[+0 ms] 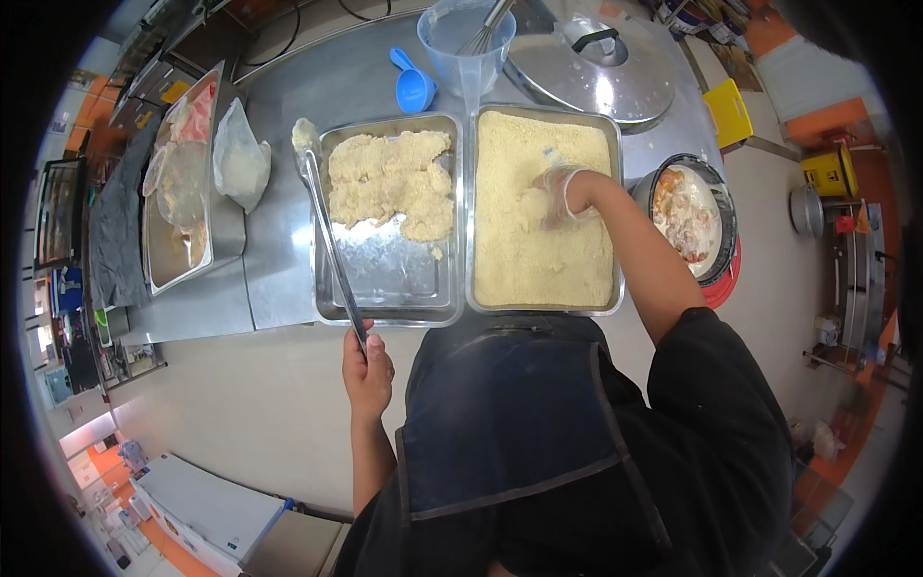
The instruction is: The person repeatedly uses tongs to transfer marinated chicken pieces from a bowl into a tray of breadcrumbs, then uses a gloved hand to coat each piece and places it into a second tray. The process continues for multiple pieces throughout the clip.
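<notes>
My left hand (369, 375) grips the handle end of long metal tongs (333, 241) at the table's front edge. The tongs slant across the left side of a steel tray (382, 281), their far tips caked with pale, wet coating. Breaded pieces (389, 180), probably meat, fill the upper half of that tray. My right hand (566, 196), in a clear plastic glove, is pushed into pale yellow breadcrumbs (537, 267) in a second steel tray (471, 216). Its fingers are partly hidden, so whether they hold something is unclear.
To the right, a black bucket (730, 238) holds raw-looking pieces in white batter (685, 223). Behind the trays are a blue scoop (414, 90), a plastic jug (440, 50) with a whisk (479, 40), and a large pot lid (598, 86). A deep steel pan (231, 216) and a plastic bag (241, 162) stand left.
</notes>
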`<action>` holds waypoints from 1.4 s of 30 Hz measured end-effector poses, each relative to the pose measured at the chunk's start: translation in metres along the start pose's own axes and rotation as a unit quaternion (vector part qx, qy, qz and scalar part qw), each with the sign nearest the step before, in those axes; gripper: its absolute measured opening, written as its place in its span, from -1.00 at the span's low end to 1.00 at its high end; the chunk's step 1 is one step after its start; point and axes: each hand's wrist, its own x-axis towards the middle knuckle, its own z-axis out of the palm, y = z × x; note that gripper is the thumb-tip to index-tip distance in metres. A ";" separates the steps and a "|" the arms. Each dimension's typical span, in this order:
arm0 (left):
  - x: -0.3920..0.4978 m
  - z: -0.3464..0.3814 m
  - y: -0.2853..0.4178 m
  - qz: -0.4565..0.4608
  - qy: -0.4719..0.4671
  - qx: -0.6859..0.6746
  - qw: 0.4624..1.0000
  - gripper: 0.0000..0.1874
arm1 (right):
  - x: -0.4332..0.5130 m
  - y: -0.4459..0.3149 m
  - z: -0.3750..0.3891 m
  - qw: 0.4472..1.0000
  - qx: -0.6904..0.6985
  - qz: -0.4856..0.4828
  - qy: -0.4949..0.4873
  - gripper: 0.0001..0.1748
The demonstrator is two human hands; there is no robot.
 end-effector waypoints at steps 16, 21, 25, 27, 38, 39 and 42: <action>0.003 -0.004 0.004 0.024 -0.014 -0.014 1.000 -0.63 | -0.066 -0.005 0.047 0.938 0.063 -0.015 0.342 -0.08; 0.000 -0.001 0.003 0.005 0.002 -0.016 1.000 -0.61 | -0.066 -0.047 0.146 0.893 -0.004 0.284 0.348 0.05; 0.001 0.000 0.005 0.002 -0.008 -0.015 1.000 -0.61 | -0.040 -0.030 0.142 0.852 0.200 0.263 0.405 -0.01; 0.002 0.000 0.006 0.002 -0.008 -0.008 1.000 -0.60 | -0.034 -0.011 0.125 0.825 0.368 0.179 0.390 -0.10; -0.005 -0.001 0.002 0.009 -0.012 -0.007 1.000 -0.61 | 0.042 -0.046 0.049 0.947 -0.101 0.199 0.232 -0.25; -0.007 0.000 0.002 0.003 -0.008 -0.007 1.000 -0.61 | 0.042 -0.048 0.040 0.951 -0.067 0.194 0.231 -0.22; -0.011 0.002 0.000 -0.011 -0.001 -0.004 1.000 -0.62 | 0.031 -0.058 0.026 0.939 -0.076 0.176 0.284 -0.20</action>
